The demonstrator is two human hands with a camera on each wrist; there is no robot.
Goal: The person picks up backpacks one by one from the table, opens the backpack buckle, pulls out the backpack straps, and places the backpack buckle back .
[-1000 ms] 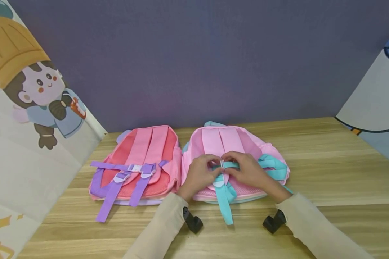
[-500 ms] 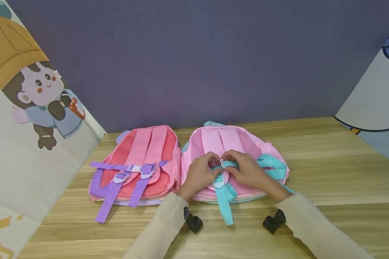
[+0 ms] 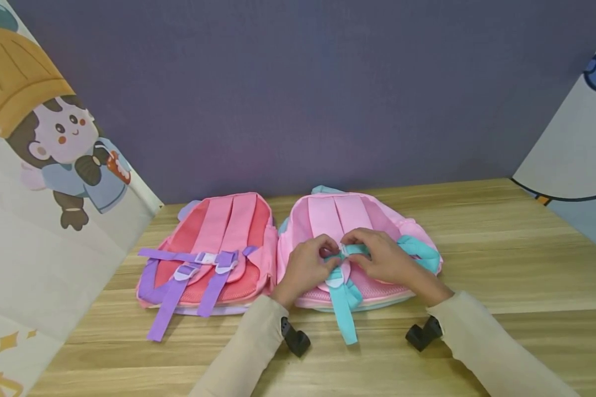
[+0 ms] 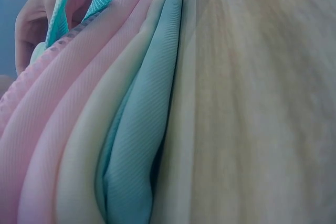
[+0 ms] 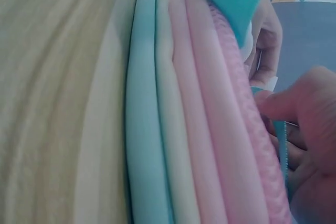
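I saw a wood-grain table (image 3: 516,264) w/ a light pink backpack (image 3: 342,212) lying near its middle, strap side up, its far edge close to a dark purple-grey wall (image 3: 303,110). Wood ran on to the R of the bag toward a pale panel (image 3: 583,143), and a strip of it lay btwn the bag's near edge & the person; seen low from the wrists, that edge was layered pink, cream & teal, right alongside the tabletop. Over the bag's lower half, the L hand (image 3: 307,269) and R hand (image 3: 384,258) met at a white buckle (image 3: 342,251), each w/ thumb & forefinger clamped on it, 1 per side. Fingers hid part of it, so I couldn't tell if it was latched. A teal strap (image 3: 356,249) led from it btwn the R fingers; a teal strap tail (image 3: 345,317) hung past the near edge onto the wood, btwn the forearms. A teal loop (image 3: 424,256) lay by the R wrist. On the L, a coral pink backpack (image 3: 228,231) stood in the way, touching the light pink one, its purple straps (image 3: 165,317) trailing onto the table. Black wrist cameras (image 3: 296,339) jutted inward from beige sleeves (image 3: 243,353); a cartoon panel (image 3: 69,143) bounded the far L.
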